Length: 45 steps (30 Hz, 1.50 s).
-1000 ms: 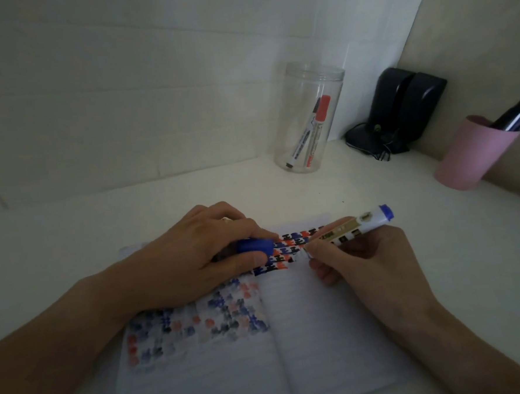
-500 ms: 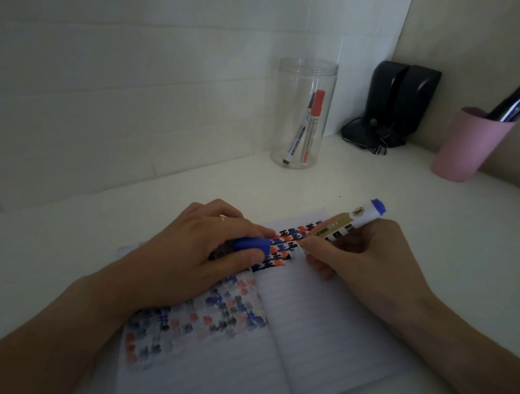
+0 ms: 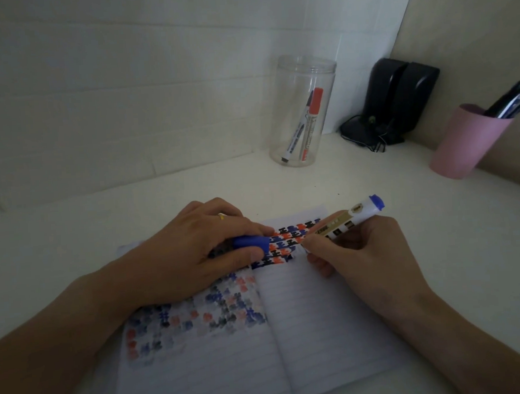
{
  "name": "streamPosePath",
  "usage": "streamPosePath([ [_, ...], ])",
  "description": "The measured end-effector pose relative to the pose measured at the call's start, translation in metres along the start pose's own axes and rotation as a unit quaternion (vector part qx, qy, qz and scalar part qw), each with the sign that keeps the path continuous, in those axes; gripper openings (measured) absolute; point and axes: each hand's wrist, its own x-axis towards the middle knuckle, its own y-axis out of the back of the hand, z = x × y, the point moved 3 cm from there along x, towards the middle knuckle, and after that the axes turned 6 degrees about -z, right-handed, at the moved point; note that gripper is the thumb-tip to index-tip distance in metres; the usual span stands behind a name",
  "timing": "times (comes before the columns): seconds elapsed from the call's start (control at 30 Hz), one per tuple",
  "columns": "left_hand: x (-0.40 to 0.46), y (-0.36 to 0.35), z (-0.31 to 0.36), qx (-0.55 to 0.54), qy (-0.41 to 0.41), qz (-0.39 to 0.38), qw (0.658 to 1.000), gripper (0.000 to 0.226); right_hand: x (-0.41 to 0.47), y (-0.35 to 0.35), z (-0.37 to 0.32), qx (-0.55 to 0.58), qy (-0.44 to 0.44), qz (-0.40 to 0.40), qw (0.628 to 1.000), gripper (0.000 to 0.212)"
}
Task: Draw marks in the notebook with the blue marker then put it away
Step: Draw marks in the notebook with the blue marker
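An open lined notebook (image 3: pixel 321 330) lies on the white desk, with rows of blue, red and black marks across its upper part. My right hand (image 3: pixel 356 251) grips the blue marker (image 3: pixel 345 220), tip down on the right page beside the marks, its blue end pointing up and right. My left hand (image 3: pixel 195 255) rests on the left page and pinches the marker's blue cap (image 3: pixel 251 242) between thumb and fingers.
A clear plastic jar (image 3: pixel 303 112) holding a red marker and a black marker stands at the back by the wall. A black device (image 3: pixel 396 100) with a cable sits in the corner. A pink cup (image 3: pixel 468 141) with pens stands at the right.
The marker's tip has shifted slightly on the right page beside the marks. My left hand stays on the page with the cap.
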Motion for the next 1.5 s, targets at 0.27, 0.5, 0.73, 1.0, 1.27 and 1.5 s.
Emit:
streamPosePath([
  [0.27, 0.0, 0.0, 0.0, 0.001, -0.01, 0.004, 1.0, 0.039, -0.002, 0.0, -0.002, 0.008, 0.016, -0.029, 0.999, 0.02],
  [0.5, 0.0, -0.001, -0.001, 0.005, -0.016, 0.005, 1.0, 0.039, -0.002, 0.0, -0.002, 0.008, 0.013, -0.039, 0.999, 0.025],
  [0.73, 0.0, 0.0, 0.0, 0.006, -0.013, 0.0, 1.0, 0.04, -0.002, 0.001, -0.004, -0.006, 0.006, -0.007, 1.0, 0.024],
  [1.0, 0.0, 0.0, 0.001, 0.003, -0.018, 0.001, 1.0, 0.041, -0.002, 0.002, -0.007, 0.044, 0.014, -0.012, 0.999, 0.009],
  [1.27, -0.001, 0.002, 0.006, 0.01, -0.002, 0.002, 1.0, 0.039, -0.004, 0.017, -0.027, 0.193, 0.154, 0.03, 0.969, 0.011],
  [1.5, -0.005, 0.008, 0.013, -0.008, 0.013, 0.091, 0.996, 0.027, -0.001, 0.008, -0.019, 0.376, 0.014, -0.057, 0.925, 0.029],
])
